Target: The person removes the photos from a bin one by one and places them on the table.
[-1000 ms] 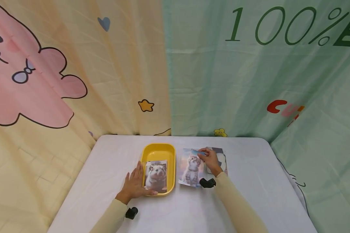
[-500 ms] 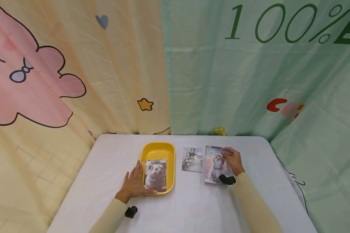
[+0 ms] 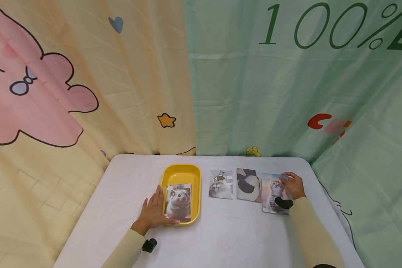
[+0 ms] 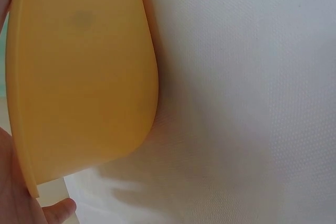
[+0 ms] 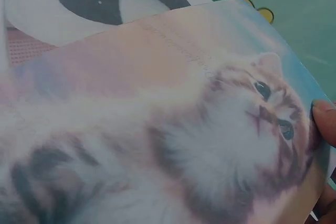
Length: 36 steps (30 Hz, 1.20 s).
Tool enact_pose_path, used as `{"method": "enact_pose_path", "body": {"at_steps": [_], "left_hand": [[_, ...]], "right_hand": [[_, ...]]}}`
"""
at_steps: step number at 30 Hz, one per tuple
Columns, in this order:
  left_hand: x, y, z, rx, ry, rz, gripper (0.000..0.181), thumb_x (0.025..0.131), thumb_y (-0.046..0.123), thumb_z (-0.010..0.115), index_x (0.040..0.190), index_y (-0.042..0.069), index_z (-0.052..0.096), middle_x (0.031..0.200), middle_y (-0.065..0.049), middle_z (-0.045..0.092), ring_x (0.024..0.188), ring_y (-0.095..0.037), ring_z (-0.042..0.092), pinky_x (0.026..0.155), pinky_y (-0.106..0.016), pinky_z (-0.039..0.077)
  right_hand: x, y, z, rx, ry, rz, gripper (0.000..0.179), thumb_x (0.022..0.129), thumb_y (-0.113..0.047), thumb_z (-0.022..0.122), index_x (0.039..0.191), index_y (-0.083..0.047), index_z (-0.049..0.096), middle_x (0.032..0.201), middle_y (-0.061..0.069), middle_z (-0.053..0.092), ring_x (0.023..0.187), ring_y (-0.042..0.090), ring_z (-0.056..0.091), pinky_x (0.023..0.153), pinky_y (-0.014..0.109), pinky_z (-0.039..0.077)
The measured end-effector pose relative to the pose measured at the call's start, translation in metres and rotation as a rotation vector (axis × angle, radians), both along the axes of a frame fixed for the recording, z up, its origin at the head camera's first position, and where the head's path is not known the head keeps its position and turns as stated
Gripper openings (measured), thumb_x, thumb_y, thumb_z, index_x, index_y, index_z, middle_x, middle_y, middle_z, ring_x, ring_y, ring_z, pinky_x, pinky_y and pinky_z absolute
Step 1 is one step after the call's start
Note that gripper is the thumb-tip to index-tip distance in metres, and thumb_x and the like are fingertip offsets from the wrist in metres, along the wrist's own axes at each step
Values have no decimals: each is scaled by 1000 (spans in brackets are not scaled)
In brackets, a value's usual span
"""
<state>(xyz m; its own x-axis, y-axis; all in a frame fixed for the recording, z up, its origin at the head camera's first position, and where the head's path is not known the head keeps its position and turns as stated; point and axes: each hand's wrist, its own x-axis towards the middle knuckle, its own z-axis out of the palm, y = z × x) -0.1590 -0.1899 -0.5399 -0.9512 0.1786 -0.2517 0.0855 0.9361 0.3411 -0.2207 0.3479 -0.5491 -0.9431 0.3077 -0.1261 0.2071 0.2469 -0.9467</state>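
The right hand (image 3: 294,185) pinches the kitten card (image 3: 271,191) by its top right corner, maybe so most of the picture stays uncovered. That card is at the right end of a row, next to the panda card (image 3: 248,186), with the grey card (image 3: 220,184) farther left. (I can't tell if the kitten one touches the table (image 3: 217,238).) The hamster card (image 3: 178,203) lies in the yellow tray (image 3: 182,179). The left hand (image 3: 154,214) rests on the tray's edge, perhaps to stop it sliding, fingers straight, thumb stretched wide along the near rim. The right arm reaches forward.
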Motion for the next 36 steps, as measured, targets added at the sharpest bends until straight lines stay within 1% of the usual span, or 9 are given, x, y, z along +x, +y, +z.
{"method": "enact_pose_path", "body": {"at_steps": [5, 9, 14, 18, 21, 23, 25, 30, 36], "left_hand": [[0, 0, 0, 1, -8, 6, 148, 52, 80, 72, 152, -5, 3, 161, -17, -6, 144, -40, 15, 113, -62, 8], [-1, 1, 2, 0, -16, 3, 147, 54, 79, 72, 152, -5, 3, 160, -17, -8, 144, -40, 15, 113, -62, 8], [-1, 2, 4, 19, -7, 1, 145, 55, 77, 74, 152, -5, 4, 160, -18, -7, 143, -40, 16, 113, -63, 9], [1, 2, 2, 10, 16, -11, 146, 54, 77, 74, 151, -7, 5, 160, -19, -5, 143, -39, 18, 113, -63, 11], [2, 1, 1, 0, 35, -15, 147, 53, 79, 73, 151, -7, 6, 160, -20, -2, 142, -39, 21, 112, -63, 14], [3, 1, 1, 6, 40, -14, 146, 53, 79, 72, 151, -7, 6, 160, -19, -2, 142, -39, 21, 112, -63, 14], [3, 1, 1, 10, 40, -13, 146, 53, 79, 72, 151, -7, 6, 160, -19, -2, 142, -39, 21, 112, -64, 13], [4, 0, 2, 13, 25, -10, 147, 53, 80, 72, 151, -7, 5, 160, -19, -4, 142, -39, 19, 112, -64, 13], [2, 1, 3, 19, 22, -11, 147, 53, 81, 71, 151, -7, 5, 160, -19, -6, 143, -39, 18, 112, -63, 11]], "right_hand": [[-4, 17, -4, 36, -15, -12, 28, 96, -16, 60, 114, 5, 56, 77, -6, 62, 66, 8, 56, 60, 28, 48], [-7, 22, -7, 117, -51, 19, 33, 96, -16, 58, 118, 7, 55, 93, 8, 64, 75, 10, 56, 66, 29, 48], [-10, 22, -10, 151, -94, 44, 39, 96, -19, 56, 123, 9, 53, 119, 32, 54, 95, 32, 56, 80, 44, 48], [-12, 21, -9, 235, -124, 49, 43, 93, -18, 55, 126, 9, 50, 123, 37, 51, 106, 47, 52, 87, 54, 46], [-13, 21, -7, 350, -149, 58, 46, 92, -17, 55, 128, 10, 47, 126, 38, 48, 111, 52, 48, 91, 59, 43], [-11, 21, -4, 378, -147, 67, 48, 93, -15, 55, 131, 11, 44, 131, 39, 44, 116, 53, 43, 95, 61, 40], [-11, 19, -2, 376, -129, 73, 48, 93, -13, 55, 133, 11, 43, 134, 39, 40, 121, 54, 38, 97, 62, 37], [-10, 3, 2, 298, -85, 108, 48, 94, -10, 55, 136, 10, 41, 139, 37, 36, 131, 53, 29, 102, 61, 34], [-15, -31, 7, 213, -76, 141, 48, 94, -10, 57, 136, 8, 43, 140, 32, 38, 133, 47, 31, 107, 57, 31]]}}
